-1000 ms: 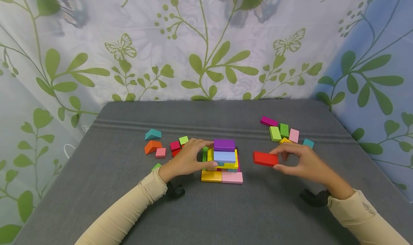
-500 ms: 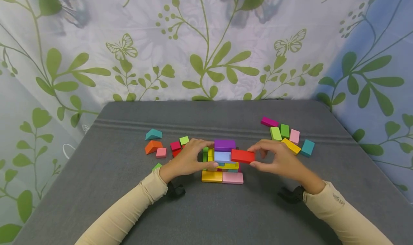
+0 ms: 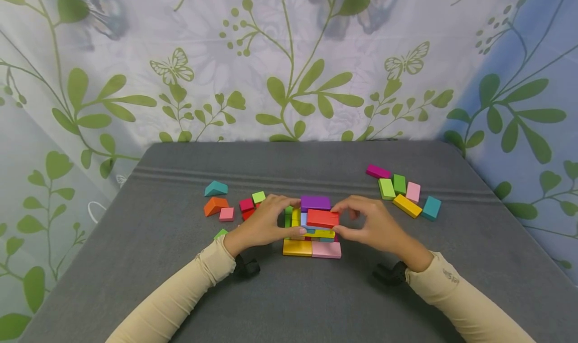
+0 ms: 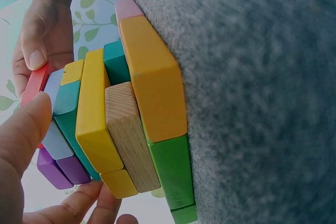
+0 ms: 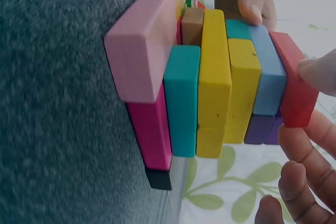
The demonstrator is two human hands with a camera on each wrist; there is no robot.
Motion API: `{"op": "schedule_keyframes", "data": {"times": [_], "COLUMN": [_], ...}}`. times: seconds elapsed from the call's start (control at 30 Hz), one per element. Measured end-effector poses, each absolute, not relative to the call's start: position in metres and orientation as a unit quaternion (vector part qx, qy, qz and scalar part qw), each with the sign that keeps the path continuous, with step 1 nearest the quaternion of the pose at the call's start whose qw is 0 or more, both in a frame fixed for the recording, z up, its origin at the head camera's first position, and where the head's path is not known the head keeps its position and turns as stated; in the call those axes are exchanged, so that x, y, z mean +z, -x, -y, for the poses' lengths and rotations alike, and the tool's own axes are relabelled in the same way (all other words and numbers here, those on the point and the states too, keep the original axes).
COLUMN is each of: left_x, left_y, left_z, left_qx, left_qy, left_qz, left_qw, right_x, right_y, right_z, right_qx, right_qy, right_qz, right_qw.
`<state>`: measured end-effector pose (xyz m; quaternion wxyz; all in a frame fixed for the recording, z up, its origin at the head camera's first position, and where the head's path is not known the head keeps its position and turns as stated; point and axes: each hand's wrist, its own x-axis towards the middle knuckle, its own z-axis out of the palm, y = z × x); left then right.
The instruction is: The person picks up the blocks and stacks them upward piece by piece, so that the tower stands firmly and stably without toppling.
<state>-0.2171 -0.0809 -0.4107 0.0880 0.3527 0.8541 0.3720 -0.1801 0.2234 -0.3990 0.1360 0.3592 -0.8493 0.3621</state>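
Observation:
A layered stack of coloured wooden blocks (image 4: 94, 119) stands on the grey cloth in the middle of the head view. Its lowest front row has an orange-yellow block (image 3: 297, 247) and a pink block (image 3: 326, 249). A purple block (image 3: 315, 203) tops the back, a light blue block (image 5: 269, 72) the front. My right hand (image 3: 372, 227) pinches a red block (image 3: 322, 218) by its right end, just over the light blue one; full contact is unclear. From the left, my left hand (image 3: 262, 222) holds the stack's upper layers, thumb in front and fingers behind.
Left of the stack lie loose blocks, including a teal triangle (image 3: 216, 188), an orange triangle (image 3: 215, 206) and a small pink block (image 3: 227, 214). To the right are a yellow block (image 3: 407, 205), a teal block (image 3: 431, 208) and several others. A floral curtain (image 3: 289, 62) hangs behind.
My right hand has carried the red block leftward from beside the stack to above its front top. The yellow and teal blocks at right have come into full view. My left hand stays put.

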Motion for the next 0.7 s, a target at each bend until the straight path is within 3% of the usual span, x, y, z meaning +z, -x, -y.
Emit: {"op": "schedule_keyframes", "data": {"times": [0.7], "left_x": [-0.409], "left_y": [0.217], "left_z": [0.082], "left_qx": [0.369], "left_qy": [-0.356], "left_qz": [-0.855], "left_qw": [0.076], "right_x": [-0.400], "right_y": [0.183], "right_z": [-0.211], "right_qx": [0.364], "right_qy": [-0.366], "right_qz": [0.840], "right_qw": [0.169]}}
